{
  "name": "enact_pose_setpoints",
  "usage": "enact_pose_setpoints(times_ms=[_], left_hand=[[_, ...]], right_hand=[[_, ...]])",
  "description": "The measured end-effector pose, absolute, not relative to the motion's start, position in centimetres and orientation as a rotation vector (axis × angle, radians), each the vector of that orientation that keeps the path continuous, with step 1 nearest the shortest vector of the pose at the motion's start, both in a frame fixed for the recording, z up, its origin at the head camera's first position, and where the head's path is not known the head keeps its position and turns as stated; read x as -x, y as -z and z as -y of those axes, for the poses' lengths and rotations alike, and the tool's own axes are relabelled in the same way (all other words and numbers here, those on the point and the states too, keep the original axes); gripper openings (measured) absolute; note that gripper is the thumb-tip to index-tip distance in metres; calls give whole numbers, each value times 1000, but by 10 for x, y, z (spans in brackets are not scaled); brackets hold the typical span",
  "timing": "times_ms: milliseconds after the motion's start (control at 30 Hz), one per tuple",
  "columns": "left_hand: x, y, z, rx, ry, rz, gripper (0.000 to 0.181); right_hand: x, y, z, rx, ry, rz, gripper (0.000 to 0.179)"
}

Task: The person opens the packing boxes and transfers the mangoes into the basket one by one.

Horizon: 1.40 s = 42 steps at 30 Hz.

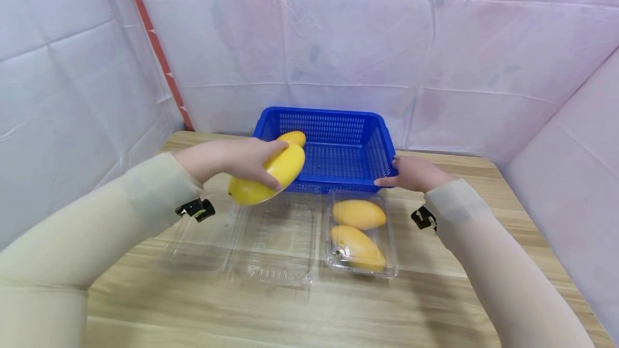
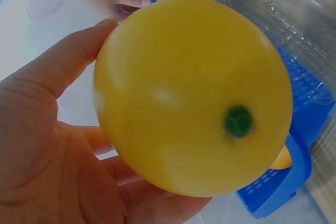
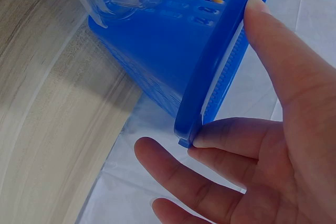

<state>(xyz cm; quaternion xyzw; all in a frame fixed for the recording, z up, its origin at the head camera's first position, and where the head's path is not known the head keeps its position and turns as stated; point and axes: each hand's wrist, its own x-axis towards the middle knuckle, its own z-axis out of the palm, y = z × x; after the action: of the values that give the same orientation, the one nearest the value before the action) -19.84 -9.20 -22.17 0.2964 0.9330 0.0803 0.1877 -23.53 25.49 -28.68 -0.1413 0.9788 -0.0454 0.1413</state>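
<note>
My left hand (image 1: pixel 247 161) grips a yellow mango (image 1: pixel 288 166) above the front left corner of the blue basket (image 1: pixel 329 112). The left wrist view shows the mango end-on, its green stem spot (image 2: pixel 238 121) towards the camera, with thumb and fingers on opposite sides. Another mango (image 1: pixel 295 137) lies in the basket's left part, partly hidden. At the basket's right front corner, my right hand (image 1: pixel 417 173) holds the rim. In the right wrist view its thumb (image 3: pixel 270 32) is on the rim and the forefinger touches the corner, while the other fingers spread away.
In front of the basket stands a clear plastic box (image 1: pixel 393 265) with two mangoes (image 1: pixel 359 214) in it. Left of it lies an opened clear clamshell box (image 1: pixel 278 230) with its lid half (image 1: pixel 195 248). White sheeting (image 1: pixel 358 42) rises behind and beside the wooden table (image 1: pixel 387 316).
</note>
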Motion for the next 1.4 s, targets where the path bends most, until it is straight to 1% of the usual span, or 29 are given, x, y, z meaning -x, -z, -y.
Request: enact_pose_setpoints(times_ms=[233,600,933,1233,1400], left_hand=[[204,218,90,-816,-226,-2611,88],[214,216,85,-772,-216,-2585,85],[219,213,79,-805,-217,-2601,84],[229,216,75,-785,-214,-2602,85],[237,220,74,-764,-215,-2622,82]], right_hand=[[234,288,-255,401,116,-2825,92],[233,290,-255,383,163,-2824,91],[232,291,-256,373,187,-2825,90],[233,291,-255,380,188,-2828,88],[233,290,-253,377,189,-2817,90]])
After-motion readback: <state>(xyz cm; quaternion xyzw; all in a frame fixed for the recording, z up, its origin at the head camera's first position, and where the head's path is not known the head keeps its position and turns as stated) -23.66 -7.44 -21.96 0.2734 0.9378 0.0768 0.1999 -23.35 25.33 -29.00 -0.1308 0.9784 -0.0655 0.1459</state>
